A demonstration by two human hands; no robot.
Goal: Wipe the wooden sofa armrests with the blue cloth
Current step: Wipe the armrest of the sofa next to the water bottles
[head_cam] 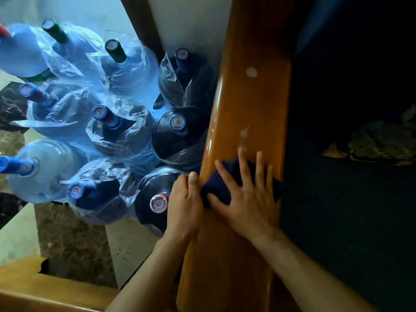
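A glossy orange-brown wooden armrest (247, 104) runs from the bottom of the view up to the top, with pale smudges on its upper surface. A dark blue cloth (221, 184) lies across the armrest. My right hand (245, 199) lies flat on the cloth with its fingers spread, pressing it onto the wood. My left hand (184, 203) curls around the armrest's left edge, thumb on top, touching the cloth's left end.
Several large blue water jugs (112, 129) in clear plastic bags crowd the marble floor just left of the armrest. The dark sofa seat (349, 210) lies to the right with a patterned cushion (380, 143). Another wooden piece (33, 289) sits at the bottom left.
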